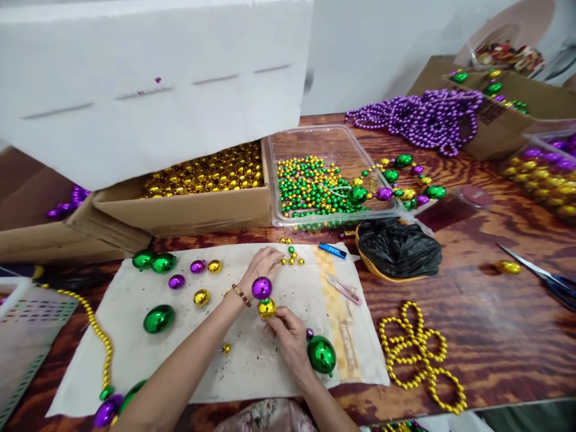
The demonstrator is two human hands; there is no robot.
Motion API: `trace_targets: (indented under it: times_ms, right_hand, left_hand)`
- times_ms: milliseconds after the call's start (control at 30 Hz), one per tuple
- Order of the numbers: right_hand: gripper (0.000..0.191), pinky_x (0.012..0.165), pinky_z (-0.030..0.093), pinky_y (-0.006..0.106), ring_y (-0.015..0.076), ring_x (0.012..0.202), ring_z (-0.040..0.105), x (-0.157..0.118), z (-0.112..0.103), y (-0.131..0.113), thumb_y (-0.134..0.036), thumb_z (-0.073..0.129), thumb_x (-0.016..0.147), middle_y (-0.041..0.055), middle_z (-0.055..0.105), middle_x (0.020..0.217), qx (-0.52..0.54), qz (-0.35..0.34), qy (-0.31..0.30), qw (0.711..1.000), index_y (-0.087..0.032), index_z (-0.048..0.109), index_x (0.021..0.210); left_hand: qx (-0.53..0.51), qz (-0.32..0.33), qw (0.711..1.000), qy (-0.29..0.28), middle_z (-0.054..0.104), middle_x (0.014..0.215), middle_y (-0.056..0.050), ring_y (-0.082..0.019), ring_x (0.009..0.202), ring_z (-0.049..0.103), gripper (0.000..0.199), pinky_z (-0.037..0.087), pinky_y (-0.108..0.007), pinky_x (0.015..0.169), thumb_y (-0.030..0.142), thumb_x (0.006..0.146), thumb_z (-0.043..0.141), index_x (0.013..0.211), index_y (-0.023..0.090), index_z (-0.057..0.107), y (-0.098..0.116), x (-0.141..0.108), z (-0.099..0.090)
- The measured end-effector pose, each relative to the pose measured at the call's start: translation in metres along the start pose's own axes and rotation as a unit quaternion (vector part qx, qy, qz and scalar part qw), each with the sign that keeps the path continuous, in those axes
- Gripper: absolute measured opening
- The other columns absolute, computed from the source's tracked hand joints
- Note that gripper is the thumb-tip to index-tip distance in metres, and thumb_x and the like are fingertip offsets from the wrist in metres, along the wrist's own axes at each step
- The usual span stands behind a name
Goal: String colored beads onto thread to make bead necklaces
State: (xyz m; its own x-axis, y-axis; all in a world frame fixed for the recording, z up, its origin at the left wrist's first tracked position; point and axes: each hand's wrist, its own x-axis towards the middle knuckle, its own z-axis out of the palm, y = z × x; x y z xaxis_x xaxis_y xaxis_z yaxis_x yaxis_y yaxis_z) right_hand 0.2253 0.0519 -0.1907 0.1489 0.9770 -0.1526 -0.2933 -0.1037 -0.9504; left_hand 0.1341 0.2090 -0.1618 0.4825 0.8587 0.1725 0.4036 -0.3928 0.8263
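Note:
My left hand (265, 267), with a beaded bracelet on its wrist, lies on the white cloth (180, 366). Its fingers stretch towards a cluster of small gold and green beads (292, 255). In my right hand (288, 337), thumb and finger pinch a short bead strand at a gold bead (267, 308); a small green bead and a purple bead (261, 288) sit above it. Beside that hand rests a big green bead (321, 354) with a little purple bead. Loose purple, gold and green beads, including a large green one (159, 318), lie to the left.
A cardboard box of gold beads (180, 213) and a clear tray (276, 216) stand behind the cloth. Rightward are a black-lined basket (398, 249), scissors (540, 270) and gold bead loops (414, 351). A blue cutter (332, 251) and pink snips (344, 290) lie on the cloth.

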Motion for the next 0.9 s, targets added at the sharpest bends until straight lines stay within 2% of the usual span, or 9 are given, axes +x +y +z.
trace_targets:
  times_ms: [100,200,267,333,367,467,600,733,900]
  right_hand:
    - [0.016,0.051,0.042,0.022,0.0123,0.049,0.054,0.0,0.0,0.0,-0.032,0.065,0.085,-0.0016,0.066,0.057,0.005,0.005,0.0,1.0,-0.019,0.07,0.078]
    - [0.016,0.051,0.042,0.022,0.0126,0.049,0.054,0.001,0.0,0.0,-0.032,0.065,0.084,-0.0013,0.066,0.057,0.006,0.017,0.008,1.0,-0.019,0.07,0.078]
    - [0.016,0.051,0.043,0.022,0.013,0.05,0.055,0.001,0.0,0.0,-0.032,0.064,0.084,-0.0008,0.066,0.058,0.01,0.022,0.011,1.0,-0.018,0.07,0.079]
    - [0.017,0.051,0.043,0.022,0.0133,0.05,0.055,0.0,-0.001,0.0,-0.033,0.064,0.085,-0.0008,0.066,0.058,0.012,0.021,0.008,1.0,-0.018,0.069,0.08]
    - [0.017,0.051,0.043,0.023,0.0135,0.05,0.055,0.0,-0.001,0.0,-0.034,0.064,0.085,-0.0008,0.066,0.058,0.011,0.018,0.006,1.0,-0.018,0.069,0.08]
    - [0.019,0.053,0.043,0.023,0.014,0.054,0.056,-0.002,-0.003,-0.001,-0.035,0.063,0.087,-0.0005,0.065,0.06,-0.006,0.013,-0.009,1.0,-0.018,0.067,0.081]
    - [0.021,0.057,0.043,0.023,0.0145,0.057,0.056,-0.005,-0.005,-0.003,-0.037,0.062,0.09,-0.0007,0.064,0.062,-0.031,0.007,-0.044,0.999,-0.018,0.066,0.081]
    - [0.022,0.058,0.043,0.024,0.0148,0.059,0.057,-0.008,-0.005,-0.005,-0.038,0.06,0.092,-0.0009,0.062,0.063,-0.055,0.0,-0.069,0.996,-0.019,0.065,0.081]
    - [0.022,0.058,0.043,0.024,0.0148,0.059,0.057,-0.009,-0.006,-0.008,-0.037,0.059,0.092,-0.0012,0.06,0.063,-0.084,-0.005,-0.076,0.994,-0.019,0.065,0.08]
  left_hand:
    - [0.06,0.027,0.997,-0.032,0.066,0.097,-0.009,-0.024,0.097,0.057,0.019,0.043,-0.041,0.093,0.024,0.088,0.06,0.1,0.022,0.074,-0.006,0.01,0.012]
    - [0.061,0.016,0.998,-0.023,0.064,0.092,-0.008,-0.023,0.091,0.057,0.016,0.043,-0.039,0.09,0.025,0.088,0.061,0.098,0.022,0.073,-0.004,0.011,0.01]
    - [0.017,-0.01,1.0,0.012,0.064,0.092,-0.007,-0.021,0.087,0.058,0.016,0.045,-0.036,0.085,0.028,0.087,0.063,0.097,0.02,0.072,0.001,0.008,0.0]
    - [-0.109,-0.075,0.989,0.065,0.065,0.09,-0.005,-0.018,0.081,0.059,0.019,0.047,-0.032,0.078,0.032,0.085,0.067,0.096,0.018,0.071,0.009,0.0,-0.014]
    - [-0.193,-0.117,0.97,0.092,0.066,0.088,-0.004,-0.017,0.079,0.061,0.021,0.048,-0.03,0.075,0.034,0.083,0.069,0.096,0.018,0.071,0.014,-0.005,-0.022]
    - [-0.406,-0.205,0.88,0.135,0.069,0.087,-0.004,-0.015,0.078,0.066,0.025,0.05,-0.027,0.074,0.035,0.079,0.076,0.095,0.016,0.071,0.033,-0.026,-0.046]
    - [-0.538,-0.215,0.798,0.166,0.072,0.087,-0.005,-0.015,0.079,0.069,0.027,0.052,-0.025,0.077,0.029,0.077,0.08,0.099,0.014,0.073,0.051,-0.048,-0.066]
    - [-0.585,-0.208,0.761,0.188,0.072,0.082,-0.005,-0.014,0.075,0.07,0.025,0.055,-0.024,0.074,0.028,0.076,0.081,0.094,0.012,0.074,0.056,-0.055,-0.071]
    - [-0.598,-0.216,0.744,0.204,0.071,0.079,-0.003,-0.014,0.072,0.069,0.029,0.056,-0.025,0.072,0.03,0.075,0.083,0.094,0.011,0.073,0.054,-0.055,-0.069]
